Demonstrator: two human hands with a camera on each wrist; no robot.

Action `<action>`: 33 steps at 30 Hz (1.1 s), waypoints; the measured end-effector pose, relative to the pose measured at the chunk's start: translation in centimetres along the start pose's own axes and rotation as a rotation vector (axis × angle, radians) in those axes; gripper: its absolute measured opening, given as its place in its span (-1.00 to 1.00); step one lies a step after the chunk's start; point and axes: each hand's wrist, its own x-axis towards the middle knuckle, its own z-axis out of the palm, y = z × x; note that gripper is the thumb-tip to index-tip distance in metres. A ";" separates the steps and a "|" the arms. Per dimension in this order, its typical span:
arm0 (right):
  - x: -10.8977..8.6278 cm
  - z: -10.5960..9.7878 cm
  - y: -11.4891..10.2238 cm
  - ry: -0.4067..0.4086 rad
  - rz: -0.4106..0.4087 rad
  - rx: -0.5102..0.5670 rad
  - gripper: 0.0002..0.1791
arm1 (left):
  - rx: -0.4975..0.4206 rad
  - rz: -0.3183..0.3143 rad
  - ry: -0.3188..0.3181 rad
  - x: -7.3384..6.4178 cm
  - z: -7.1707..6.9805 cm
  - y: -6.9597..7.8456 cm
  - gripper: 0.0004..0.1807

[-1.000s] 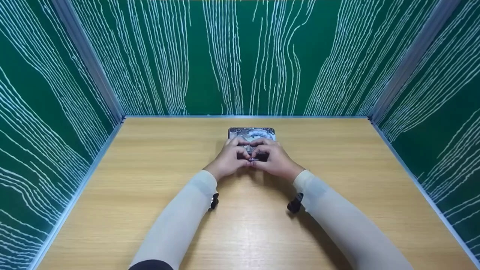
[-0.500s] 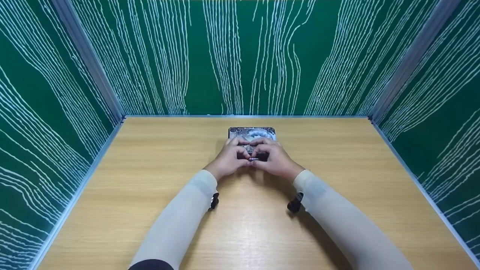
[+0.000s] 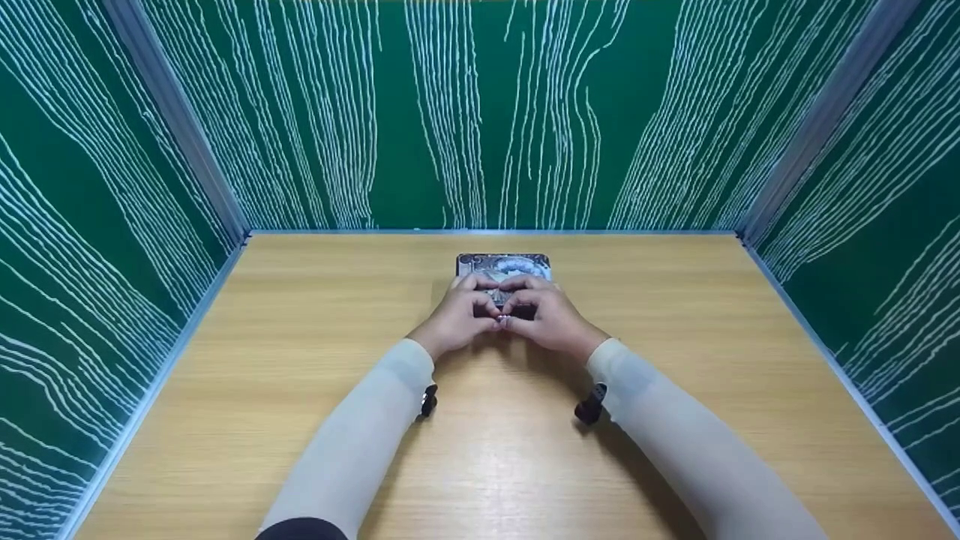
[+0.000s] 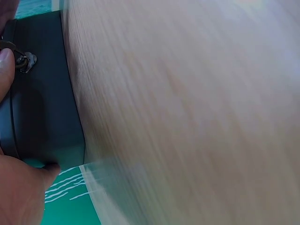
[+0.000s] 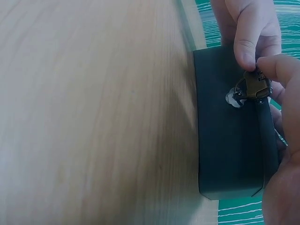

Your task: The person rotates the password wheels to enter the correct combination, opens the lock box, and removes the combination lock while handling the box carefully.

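A small box (image 3: 521, 266) with a patterned lid and dark sides stands on the table towards the back. On its front face is a bronze-coloured clasp (image 5: 257, 86) with a pale fitting beneath it. My left hand (image 3: 456, 319) and right hand (image 3: 556, 319) meet at the front of the box, both with bent fingers. Both thumbs touch the clasp in the right wrist view, and the fingertips close in on it from either side. Other fingers rest on the lid and along the ends of the box. The hands hide part of the lid.
The wooden table (image 3: 300, 337) ends at green walls (image 3: 427, 112) with wavy white lines on the back and both sides. Small black devices (image 3: 590, 405) sit at the cuffs of the pale sleeves (image 3: 675, 420).
The thumbs and fingertips shift very slightly at the clasp. The box and both arms stay in nearly the same place.
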 end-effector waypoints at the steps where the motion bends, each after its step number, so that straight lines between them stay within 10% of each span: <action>1: 0.0 0.0 0.0 -0.001 0.000 0.000 -0.88 | -0.001 0.003 0.002 0.0 0.0 0.0 -0.88; 33: -0.2 -0.2 -0.1 -0.012 -0.008 -0.036 -0.83 | -0.003 -0.013 0.001 -0.1 0.0 0.3 -0.90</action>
